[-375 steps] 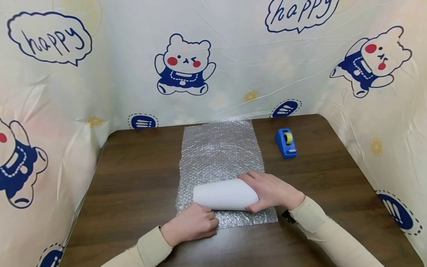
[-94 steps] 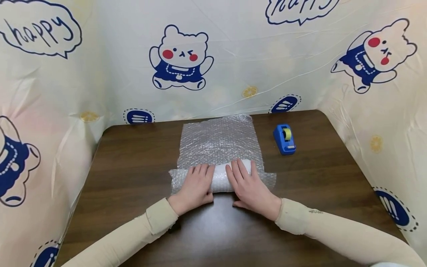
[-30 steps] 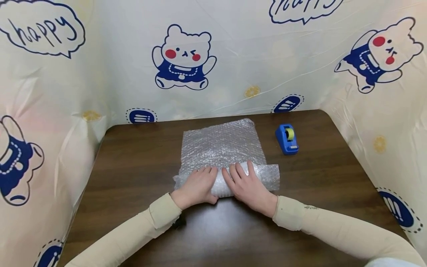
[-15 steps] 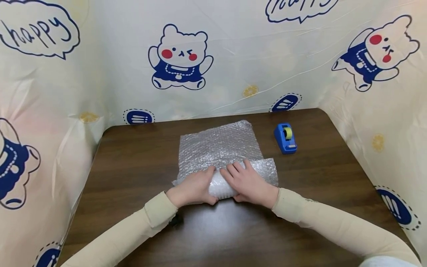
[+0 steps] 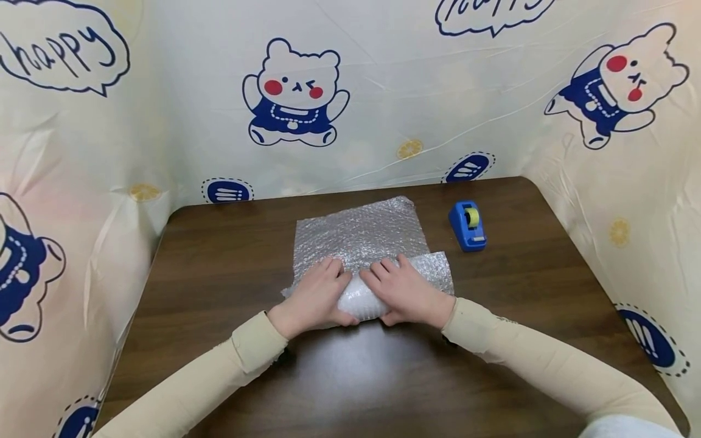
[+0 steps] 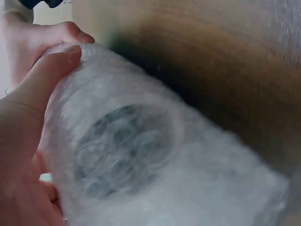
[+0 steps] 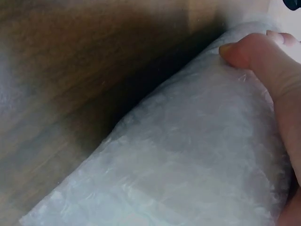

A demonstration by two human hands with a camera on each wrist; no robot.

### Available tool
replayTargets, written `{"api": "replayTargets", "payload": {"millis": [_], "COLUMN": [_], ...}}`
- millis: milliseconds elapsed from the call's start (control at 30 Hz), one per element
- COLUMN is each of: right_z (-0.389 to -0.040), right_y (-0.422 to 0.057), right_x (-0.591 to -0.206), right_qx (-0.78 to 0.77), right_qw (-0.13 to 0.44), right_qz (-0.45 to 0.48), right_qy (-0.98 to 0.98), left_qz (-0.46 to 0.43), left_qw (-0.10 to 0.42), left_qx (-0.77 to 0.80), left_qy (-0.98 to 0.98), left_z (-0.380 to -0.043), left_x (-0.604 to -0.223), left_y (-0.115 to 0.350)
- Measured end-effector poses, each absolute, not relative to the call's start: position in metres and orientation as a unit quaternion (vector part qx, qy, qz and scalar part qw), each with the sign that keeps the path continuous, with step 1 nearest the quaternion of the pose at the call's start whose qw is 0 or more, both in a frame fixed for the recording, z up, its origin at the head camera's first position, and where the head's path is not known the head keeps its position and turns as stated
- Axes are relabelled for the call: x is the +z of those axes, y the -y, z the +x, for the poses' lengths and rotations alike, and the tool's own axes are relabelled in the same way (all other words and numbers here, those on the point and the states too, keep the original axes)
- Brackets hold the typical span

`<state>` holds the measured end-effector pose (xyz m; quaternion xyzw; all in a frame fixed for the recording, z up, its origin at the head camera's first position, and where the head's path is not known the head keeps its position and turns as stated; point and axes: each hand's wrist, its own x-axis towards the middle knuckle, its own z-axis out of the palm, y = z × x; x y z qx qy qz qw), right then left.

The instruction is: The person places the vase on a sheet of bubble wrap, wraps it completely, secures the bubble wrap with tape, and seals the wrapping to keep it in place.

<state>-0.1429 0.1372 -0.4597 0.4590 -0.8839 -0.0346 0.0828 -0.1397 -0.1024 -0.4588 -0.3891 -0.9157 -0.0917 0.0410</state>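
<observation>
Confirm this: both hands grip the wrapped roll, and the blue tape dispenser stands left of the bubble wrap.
Wrong side: the blue tape dispenser stands right of the bubble wrap, as the head view shows. The left hand and right hand do grip the wrapped roll.

Bubble wrap [image 6: 211,183] blurs the dark circle [image 6: 127,150] inside; the left wrist view crops the left hand [image 6: 19,125].

Pale glare pools on the table [image 5: 372,371] toward its near edge, bubble wrap [image 5: 358,237] glinting; wrist views run dimmer, softly blurred.
</observation>
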Motion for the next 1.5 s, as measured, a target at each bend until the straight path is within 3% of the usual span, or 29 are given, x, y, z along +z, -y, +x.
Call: {"api": "replayTargets", "payload": {"millis": [400,900,1033,1200,1500], "right_z": [-0.155,-0.159,-0.157,-0.141,-0.142], "right_y": [-0.136,-0.133,-0.132,-0.133,-0.137], "right_x": [-0.456,-0.448,-0.444,-0.446,-0.465], "right_qx": [-0.032,-0.040,-0.065,-0.101,-0.111], "right_qw": [0.073,0.049,0.063,0.123,0.148], "right_qz": [0.462,0.456,0.446,0.435,0.402], "right_qy": [0.883,0.888,0.890,0.887,0.897], "left_qz": [-0.399,-0.351,-0.336,-0.329,-0.290], "left_qw": [0.107,0.111,0.099,0.077,-0.025], "left_qx": [-0.017,-0.012,-0.014,-0.028,-0.140], "left_qy": [0.911,0.930,0.936,0.941,0.946], "left_z": [-0.119,-0.113,-0.117,-0.121,-0.139], "left_x": [-0.448,-0.479,-0.477,-0.477,-0.478], "left_y": [0.092,0.092,0.094,0.098,0.107]}}
